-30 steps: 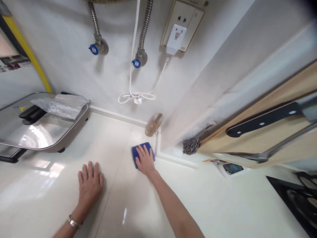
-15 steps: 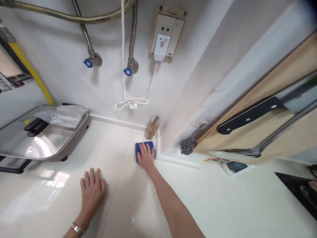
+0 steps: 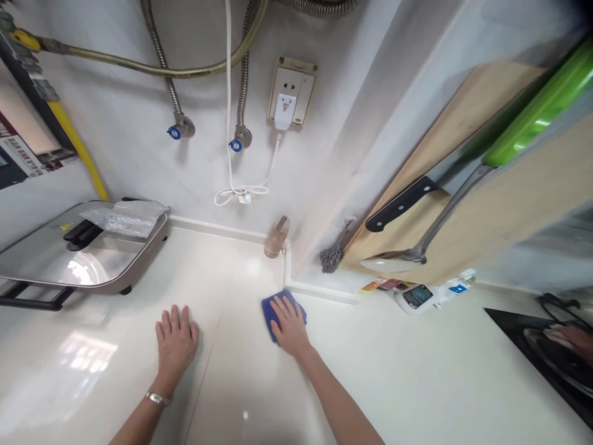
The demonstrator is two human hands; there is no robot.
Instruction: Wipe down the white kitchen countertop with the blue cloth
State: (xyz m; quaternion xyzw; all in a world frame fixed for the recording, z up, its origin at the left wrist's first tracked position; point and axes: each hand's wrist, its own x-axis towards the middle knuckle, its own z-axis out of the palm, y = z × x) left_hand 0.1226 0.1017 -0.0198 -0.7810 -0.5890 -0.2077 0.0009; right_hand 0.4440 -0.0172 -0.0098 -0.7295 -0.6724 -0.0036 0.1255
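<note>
The right hand lies flat and unclenched on a square blue cloth on the shiny white worktop, the left hand rests spread out with nothing in it, and the cloth job looks unfinished, though how much is left cannot be told.

Bright, cool light. Windowpane-patterned glare on glossy white countertop, left side; hot spot on pan's glass lid. Soft shadow beside left hand. Wide-angle stretch toward edges; cooktop soft, upper-right corner dark.
</note>
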